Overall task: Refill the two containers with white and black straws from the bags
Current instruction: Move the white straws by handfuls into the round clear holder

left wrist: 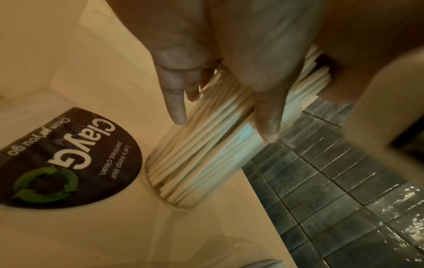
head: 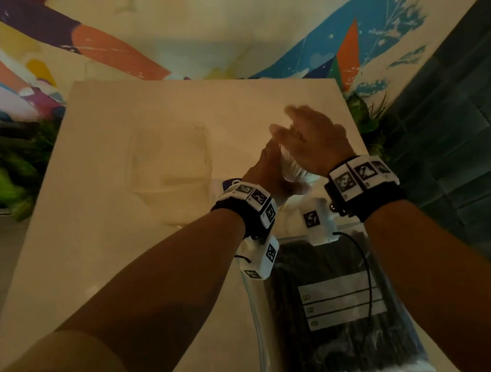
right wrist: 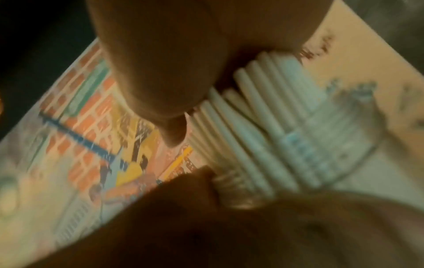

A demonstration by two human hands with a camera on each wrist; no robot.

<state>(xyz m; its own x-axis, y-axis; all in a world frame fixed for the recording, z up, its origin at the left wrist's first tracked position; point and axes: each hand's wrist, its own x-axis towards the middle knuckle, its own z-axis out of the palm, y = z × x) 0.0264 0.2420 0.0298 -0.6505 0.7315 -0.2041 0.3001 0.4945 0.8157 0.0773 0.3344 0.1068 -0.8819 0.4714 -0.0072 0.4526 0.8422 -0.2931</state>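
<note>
My left hand (head: 268, 165) grips a clear round container (left wrist: 195, 163) packed with white straws (left wrist: 206, 137), tilted over the right side of the white table (head: 114, 231). A finger lies on one side of it and the thumb on the other. My right hand (head: 309, 135) is blurred, with straight fingers, and its palm lies against the upper ends of the white straws (right wrist: 263, 112). A zip bag of black straws (head: 336, 297) lies flat on the table below my wrists. Neither hand touches it.
A faint clear object (head: 171, 160), either a bag or a container, lies left of my hands. A dark round sticker (left wrist: 69, 163) is on the table. Green plants (head: 1, 177) edge the table's left side. Dark tiled floor (head: 464, 161) is close on the right.
</note>
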